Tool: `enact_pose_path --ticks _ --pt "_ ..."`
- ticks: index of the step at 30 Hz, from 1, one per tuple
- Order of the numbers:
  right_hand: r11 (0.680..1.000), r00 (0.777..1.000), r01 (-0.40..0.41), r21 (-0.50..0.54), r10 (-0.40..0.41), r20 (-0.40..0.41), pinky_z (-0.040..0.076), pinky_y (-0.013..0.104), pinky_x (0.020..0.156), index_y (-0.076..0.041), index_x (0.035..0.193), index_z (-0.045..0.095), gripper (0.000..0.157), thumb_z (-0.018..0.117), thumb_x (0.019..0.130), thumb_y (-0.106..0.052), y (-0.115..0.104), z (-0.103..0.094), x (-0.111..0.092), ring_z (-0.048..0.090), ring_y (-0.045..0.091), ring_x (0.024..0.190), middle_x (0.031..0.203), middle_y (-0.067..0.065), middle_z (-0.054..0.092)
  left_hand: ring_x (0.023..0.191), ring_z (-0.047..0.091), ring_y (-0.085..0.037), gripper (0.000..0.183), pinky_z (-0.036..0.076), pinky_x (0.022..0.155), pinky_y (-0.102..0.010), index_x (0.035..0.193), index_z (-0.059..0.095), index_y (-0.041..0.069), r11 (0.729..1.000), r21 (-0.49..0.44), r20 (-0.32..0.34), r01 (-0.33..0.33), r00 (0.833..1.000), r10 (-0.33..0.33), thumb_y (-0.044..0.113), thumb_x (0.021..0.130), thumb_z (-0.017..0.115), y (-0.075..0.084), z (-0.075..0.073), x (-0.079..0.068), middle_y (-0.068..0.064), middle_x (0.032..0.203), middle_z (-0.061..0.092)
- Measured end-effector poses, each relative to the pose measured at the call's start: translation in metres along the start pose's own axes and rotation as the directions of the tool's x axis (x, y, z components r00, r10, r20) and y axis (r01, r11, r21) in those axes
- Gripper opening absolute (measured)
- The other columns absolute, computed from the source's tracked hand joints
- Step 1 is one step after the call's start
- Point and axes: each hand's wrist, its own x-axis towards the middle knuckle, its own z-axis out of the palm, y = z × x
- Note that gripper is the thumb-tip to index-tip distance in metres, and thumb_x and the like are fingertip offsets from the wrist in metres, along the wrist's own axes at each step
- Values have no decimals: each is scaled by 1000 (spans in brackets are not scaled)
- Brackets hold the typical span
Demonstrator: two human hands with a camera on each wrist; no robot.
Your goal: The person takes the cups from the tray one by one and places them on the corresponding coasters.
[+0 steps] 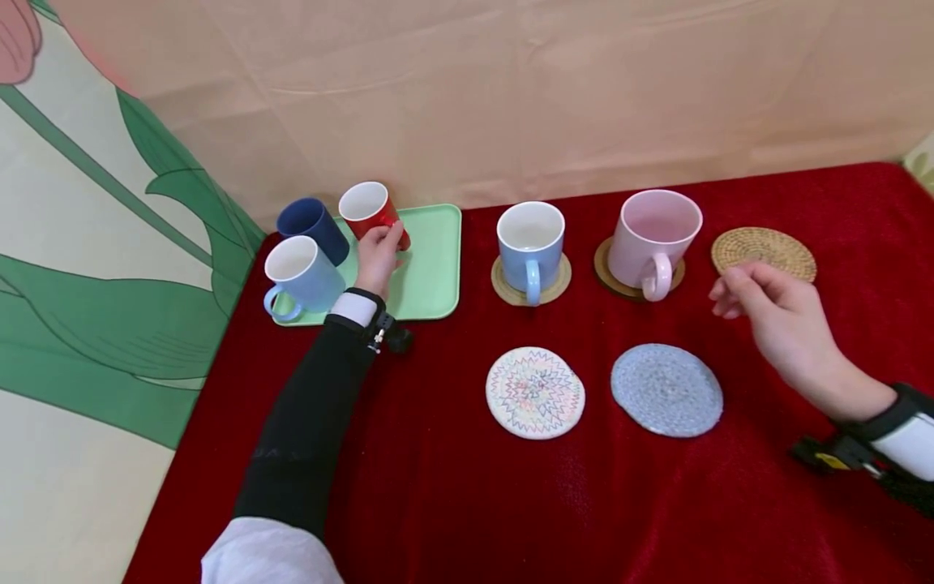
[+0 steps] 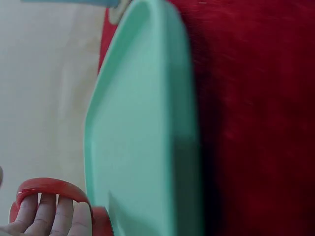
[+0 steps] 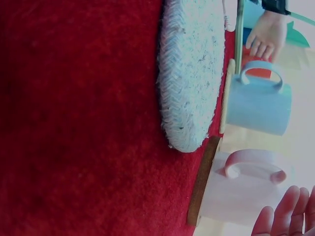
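Note:
My left hand (image 1: pixel 379 255) has its fingers through the handle of a red mug (image 1: pixel 367 212) with a white inside, at the back of the green tray (image 1: pixel 430 268). In the left wrist view the fingers (image 2: pixel 63 216) pass through the red handle (image 2: pixel 49 186). Beside it on the tray stand a dark blue mug (image 1: pixel 310 225) and a light blue mug (image 1: pixel 310 280). My right hand (image 1: pixel 788 324) holds nothing, its fingers loosely bent, just in front of a woven straw coaster (image 1: pixel 773 247) and right of a pink mug (image 1: pixel 649 243).
The pink mug sits on a brown wooden coaster (image 1: pixel 607 272). A blue mug (image 1: pixel 530 243) stands on a beige coaster (image 1: pixel 503 290). Nearer lie a white patterned coaster (image 1: pixel 536 393) and a grey-blue woven coaster (image 1: pixel 667 390) on the red cloth (image 1: pixel 584 503). A beige curtain (image 1: pixel 511 97) hangs behind.

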Motion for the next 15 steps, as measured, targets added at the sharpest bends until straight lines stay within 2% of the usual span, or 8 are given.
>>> enact_pose_path --ticks 4,8,12,15 --pt "1000 1000 5 0 -5 -5 42 14 60 5 89 57 19 47 93 -11 -1 0 -1 54 8 64 75 -4 59 86 53 -25 15 44 71 -38 83 48 10 999 43 -6 -32 999 33 22 90 54 -5 -8 -3 -14 91 57" --pt "1000 1000 -3 -8 3 0 42 14 61 4 89 56 20 46 93 -12 -1 0 -2 53 8 65 75 -5 58 88 56 -28 15 44 71 -38 84 49 10 998 45 33 -39 999 38 22 90 54 -8 -18 -7 -17 94 60" --pt "1000 1000 -13 -14 13 7 42 14 61 4 89 57 21 46 93 -13 -2 -1 -3 53 8 65 75 -5 58 88 57 -26 15 44 74 -39 84 50 10 997 57 81 -43 996 38 23 91 53 -9 -26 -12 -12 88 60" --pt "1000 1000 -15 -17 15 7 42 14 61 4 89 57 21 46 94 -13 -2 -1 -4 53 8 65 75 -5 59 89 57 -26 16 44 77 -40 87 51 8 997 65 109 -39 994 32 23 91 53 -9 -31 -18 -13 89 60"
